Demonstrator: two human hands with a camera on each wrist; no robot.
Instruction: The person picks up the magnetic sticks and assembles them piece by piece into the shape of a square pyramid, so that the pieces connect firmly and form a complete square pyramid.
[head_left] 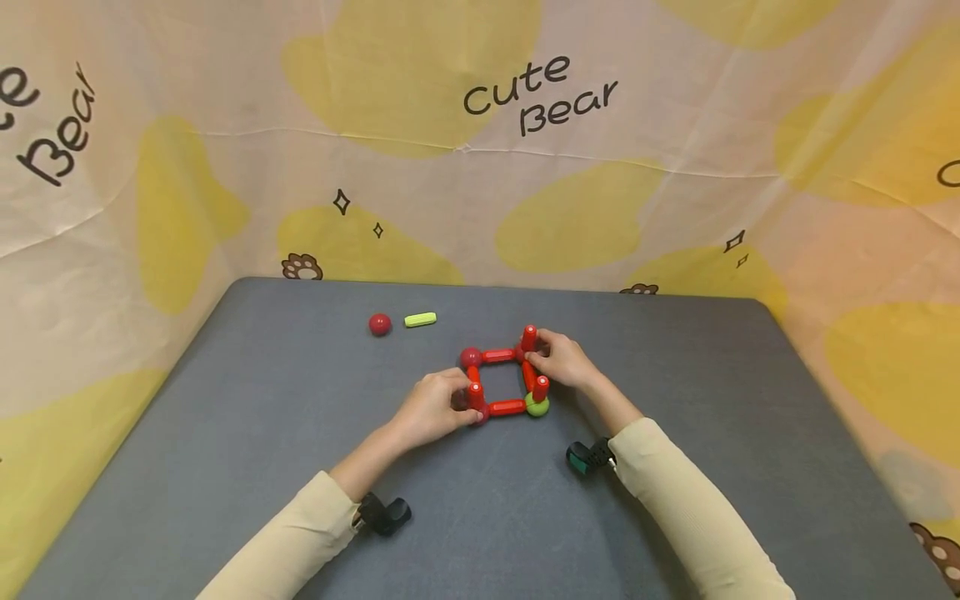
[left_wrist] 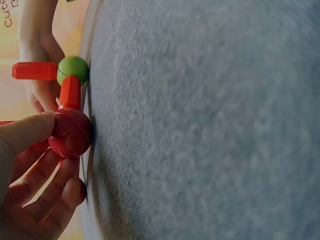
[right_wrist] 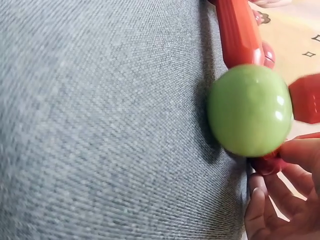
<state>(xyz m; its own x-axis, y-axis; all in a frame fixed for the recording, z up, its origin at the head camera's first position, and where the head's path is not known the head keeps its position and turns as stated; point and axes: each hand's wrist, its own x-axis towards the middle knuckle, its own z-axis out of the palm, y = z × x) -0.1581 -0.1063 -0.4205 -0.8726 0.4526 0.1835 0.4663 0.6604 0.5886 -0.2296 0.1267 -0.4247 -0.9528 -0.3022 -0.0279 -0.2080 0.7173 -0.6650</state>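
Observation:
A square frame of red sticks (head_left: 507, 407) joined by balls lies on the grey table. Its front right corner is a green ball (head_left: 537, 405); the other corners are red balls. Red sticks stand upright on every corner except the back left red ball (head_left: 471, 357). My left hand (head_left: 435, 407) grips the front left red ball (left_wrist: 71, 134) between thumb and fingers, beside its upright stick (head_left: 476, 393). At the back right corner, my right hand (head_left: 564, 358) pinches the red ball (right_wrist: 267, 165), partly hidden by the fingers.
Behind the frame and to its left, a loose red ball (head_left: 380, 324) and a yellow-green stick (head_left: 420, 319) lie on the table (head_left: 300, 400). A printed cloth (head_left: 420, 100) hangs behind the table and along its sides. Both wrists wear black camera mounts (head_left: 385, 514).

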